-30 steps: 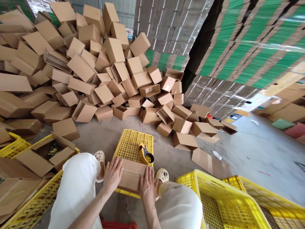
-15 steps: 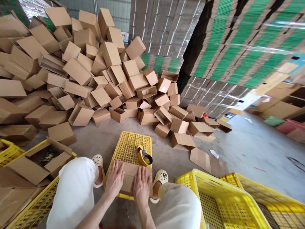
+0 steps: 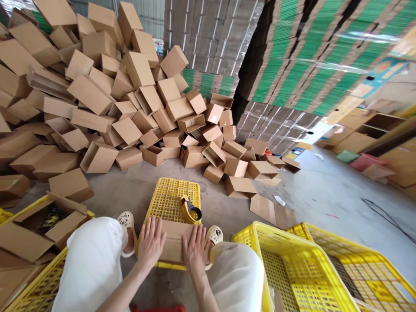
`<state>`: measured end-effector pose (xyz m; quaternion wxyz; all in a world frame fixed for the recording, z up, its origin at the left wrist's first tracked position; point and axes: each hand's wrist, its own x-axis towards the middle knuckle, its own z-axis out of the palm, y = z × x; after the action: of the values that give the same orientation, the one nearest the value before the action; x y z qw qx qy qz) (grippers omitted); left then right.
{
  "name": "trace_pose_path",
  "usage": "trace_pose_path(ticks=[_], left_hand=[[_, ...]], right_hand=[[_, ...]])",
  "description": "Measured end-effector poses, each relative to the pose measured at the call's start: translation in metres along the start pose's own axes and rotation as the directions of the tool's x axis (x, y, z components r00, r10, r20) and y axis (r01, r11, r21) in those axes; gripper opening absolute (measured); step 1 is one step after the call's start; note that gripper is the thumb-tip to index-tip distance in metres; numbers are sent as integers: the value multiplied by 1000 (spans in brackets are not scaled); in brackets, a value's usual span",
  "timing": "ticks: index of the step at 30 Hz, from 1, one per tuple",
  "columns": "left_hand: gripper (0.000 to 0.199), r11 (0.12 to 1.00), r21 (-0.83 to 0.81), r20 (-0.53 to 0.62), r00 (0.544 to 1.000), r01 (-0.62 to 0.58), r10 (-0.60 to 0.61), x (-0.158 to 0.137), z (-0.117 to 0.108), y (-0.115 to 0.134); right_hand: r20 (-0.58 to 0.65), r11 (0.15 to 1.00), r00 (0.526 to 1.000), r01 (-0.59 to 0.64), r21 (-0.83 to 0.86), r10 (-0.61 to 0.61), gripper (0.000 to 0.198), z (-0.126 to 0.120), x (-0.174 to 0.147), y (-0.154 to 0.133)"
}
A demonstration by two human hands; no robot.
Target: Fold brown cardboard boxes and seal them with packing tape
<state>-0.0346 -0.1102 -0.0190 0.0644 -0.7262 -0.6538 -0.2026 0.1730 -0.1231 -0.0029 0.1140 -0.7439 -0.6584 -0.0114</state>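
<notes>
A closed cardboard box (image 3: 173,242) lies on an upturned yellow plastic crate (image 3: 162,197) between my feet. My left hand (image 3: 151,242) rests flat on the box's left end, fingers stretched forward. On the right end lies my right hand (image 3: 196,249), palm down with its fingers a little spread. A strip of tape seems to run across the box top between my hands. Just beyond the box, a yellow tape dispenser (image 3: 189,210) with a dark ring sits on the crate, touched by neither hand.
A big heap of open cardboard boxes (image 3: 130,108) fills the far left and middle. Yellow crates (image 3: 276,251) stand at my right. At my left, an open carton (image 3: 24,242) with dark contents sits in another crate. Wrapped stacks of flat cardboard (image 3: 289,56) rise behind.
The view has swung slightly to the right, so the surroundings sit further left. My hands remain flat on the box, with the right one's fingers a bit more spread.
</notes>
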Motion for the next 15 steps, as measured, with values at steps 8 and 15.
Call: trace_pose_path(ticks=[8,15], left_hand=[[71,958,-98,21,962,-269,272,-56,-15,34],[58,995,-44,-24,996,-91,90,-45,-18,-1]], right_hand=[[-2,972,972,233,31,-233,60,6,-48,-8],[-50,988,988,142,-53,-145,66,-5,-54,2]])
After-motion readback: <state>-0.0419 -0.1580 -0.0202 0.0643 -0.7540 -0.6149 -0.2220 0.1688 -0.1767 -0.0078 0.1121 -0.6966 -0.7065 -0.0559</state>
